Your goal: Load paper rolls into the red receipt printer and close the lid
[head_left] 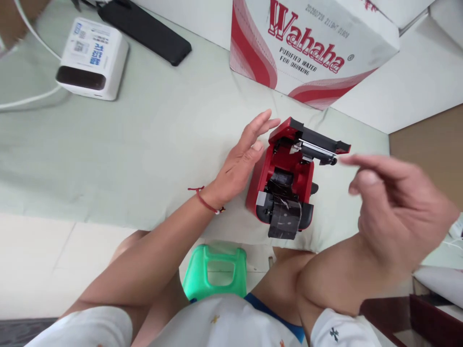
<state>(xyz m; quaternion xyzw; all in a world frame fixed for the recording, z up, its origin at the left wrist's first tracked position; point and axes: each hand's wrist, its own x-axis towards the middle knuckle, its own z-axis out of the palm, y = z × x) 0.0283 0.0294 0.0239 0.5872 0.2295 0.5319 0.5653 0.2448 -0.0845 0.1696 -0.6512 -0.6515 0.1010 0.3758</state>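
Observation:
A small red and black label printer [253, 188] stands on the cloth-covered table with its lid [318, 140] raised. Inside it sits a dark roll [282, 176], and a strip of shiny black film [284, 219] hangs out over the front edge. My left hand [240, 161] is along the printer's left side, fingers stretched out, their tips at the lid's left corner; whether they touch it I cannot tell. To the right of the printer is my right hand [394, 202], index finger extended close to the lid's right end, thumb apart, other fingers curled. Nothing shows in either hand.
Behind the printer stands a white and red water carton [314, 48]. A white box-shaped device [92, 60] with cables and a black flat object [144, 29] lie at the back left. Below the table edge is a green plastic stool [197, 274] between my legs.

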